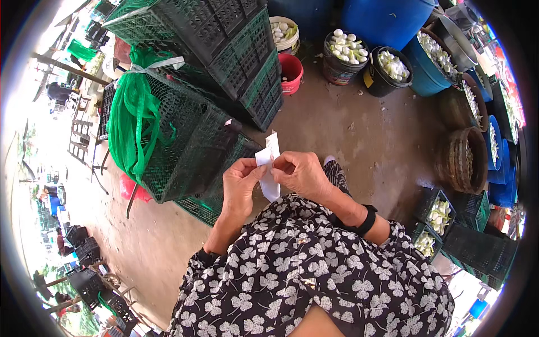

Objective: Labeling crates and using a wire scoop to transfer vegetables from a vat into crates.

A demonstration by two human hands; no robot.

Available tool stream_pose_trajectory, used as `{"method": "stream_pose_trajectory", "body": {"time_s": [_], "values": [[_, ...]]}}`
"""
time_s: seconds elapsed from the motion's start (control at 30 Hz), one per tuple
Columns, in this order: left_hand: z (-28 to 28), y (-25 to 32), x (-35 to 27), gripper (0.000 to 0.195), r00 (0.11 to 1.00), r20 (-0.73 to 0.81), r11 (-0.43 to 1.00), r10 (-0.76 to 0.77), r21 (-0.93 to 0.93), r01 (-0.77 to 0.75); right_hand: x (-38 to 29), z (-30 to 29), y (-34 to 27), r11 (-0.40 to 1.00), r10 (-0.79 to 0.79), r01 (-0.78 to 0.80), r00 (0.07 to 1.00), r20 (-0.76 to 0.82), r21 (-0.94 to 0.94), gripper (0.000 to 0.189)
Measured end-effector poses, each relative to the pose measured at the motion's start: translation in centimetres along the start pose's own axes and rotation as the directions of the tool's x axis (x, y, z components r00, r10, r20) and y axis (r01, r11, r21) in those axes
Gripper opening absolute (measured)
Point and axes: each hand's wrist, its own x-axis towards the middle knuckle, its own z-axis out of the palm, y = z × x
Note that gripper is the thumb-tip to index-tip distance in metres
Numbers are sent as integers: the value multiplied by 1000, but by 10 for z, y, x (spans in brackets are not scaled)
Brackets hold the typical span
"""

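Note:
A white strip of paper or label (270, 187) is pinched between both my hands, in front of my body. My left hand (241, 179) grips its left edge between thumb and forefinger. On the other side, my right hand (301, 172) holds it with thumb and fingertips. The strip looks folded or creased, with a jagged upper end and a rounded lower end. Just beyond my left hand stands a dark green plastic crate (189, 147). Over its side hangs a bundle of green mesh netting (134, 122), tied near the top with a white band (158, 64).
Stacked plastic crates (229, 54) rise ahead on the left. Beside them are a red bucket (291, 76) and black buckets (340, 76) of white bulbs. Blue barrels (372, 21) stand behind. Brown tubs (459, 164) and crates of bulbs (438, 215) line the right side of the wet concrete floor (337, 122).

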Motion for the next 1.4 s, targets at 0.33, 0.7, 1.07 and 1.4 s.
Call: {"method": "stream_pose_trajectory", "body": {"time_s": [0.33,0.7,1.07,1.4], "values": [[85,2,92,12,999,-46,998,-26,-56,24,82,-95,41,988,137,-140,989,63,62,12],[201,27,181,8,962,-274,998,-11,-59,-6,188,-211,58,987,6,36,966,258,-160,16],[194,51,207,9,953,-287,994,100,-11,-108,244,-211,44,979,-94,147,940,327,-142,15],[149,63,211,15,915,-402,925,-24,-356,-132,280,-190,43,906,99,-311,817,569,288,8]]}}
